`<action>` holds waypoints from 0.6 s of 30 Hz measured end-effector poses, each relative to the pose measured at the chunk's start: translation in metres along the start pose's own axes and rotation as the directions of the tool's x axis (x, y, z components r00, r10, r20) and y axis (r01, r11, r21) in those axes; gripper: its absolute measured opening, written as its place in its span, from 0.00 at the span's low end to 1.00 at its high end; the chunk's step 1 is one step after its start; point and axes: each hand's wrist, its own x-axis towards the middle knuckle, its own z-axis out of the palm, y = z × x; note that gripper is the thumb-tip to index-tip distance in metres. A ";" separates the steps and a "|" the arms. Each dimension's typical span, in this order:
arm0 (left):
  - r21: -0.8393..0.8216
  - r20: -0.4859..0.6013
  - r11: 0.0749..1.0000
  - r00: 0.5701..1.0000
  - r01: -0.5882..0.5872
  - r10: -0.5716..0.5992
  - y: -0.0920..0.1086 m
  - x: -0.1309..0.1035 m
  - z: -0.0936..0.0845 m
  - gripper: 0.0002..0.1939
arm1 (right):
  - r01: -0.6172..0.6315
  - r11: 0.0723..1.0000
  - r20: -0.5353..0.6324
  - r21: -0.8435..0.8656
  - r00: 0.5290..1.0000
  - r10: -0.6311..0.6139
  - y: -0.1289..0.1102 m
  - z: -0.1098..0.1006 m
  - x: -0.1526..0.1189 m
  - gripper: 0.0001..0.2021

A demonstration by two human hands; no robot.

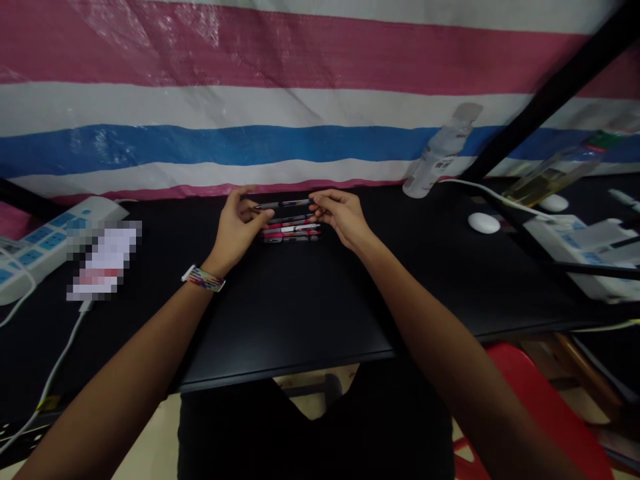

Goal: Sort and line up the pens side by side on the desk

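A dark-and-clear pen (284, 204) is held level between my two hands, over the far part of the black table. My left hand (238, 225) pinches its left end between thumb and fingers, a colourful woven band on that wrist. At the right end, the fingertips of my right hand (342, 215) close on the same pen. Just below it, on the near side, several pens (292, 232) lie side by side on the table, some with red or white parts. My fingers partly cover the ends of these pens.
On the left of the black table (290, 313) are a power strip (55, 243) and a blurred-out phone (106, 260) with a cable. To the right stand a white-labelled bottle (440, 155), a white oval case (483, 223) and a tilted bottle (555, 170). A striped sheet (280, 107) hangs behind.
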 end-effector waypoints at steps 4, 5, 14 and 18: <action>0.093 -0.021 0.995 0.999 0.031 -0.029 0.005 0.000 -0.001 0.21 | -0.007 1.000 0.008 0.022 1.000 0.007 -0.002 0.000 0.000 0.09; 0.125 -0.027 0.991 0.999 0.049 -0.046 0.006 0.000 -0.001 0.26 | -0.011 0.999 0.019 0.030 1.000 0.011 -0.002 -0.001 0.000 0.10; 0.030 -0.102 0.998 0.993 0.057 -0.053 0.005 0.002 0.001 0.26 | 0.018 1.000 0.042 0.021 0.999 -0.019 -0.003 -0.004 0.000 0.05; -0.081 -0.075 0.995 0.995 0.060 -0.066 0.004 0.002 0.003 0.16 | 0.016 0.999 0.012 0.032 1.000 -0.016 -0.001 -0.006 0.001 0.06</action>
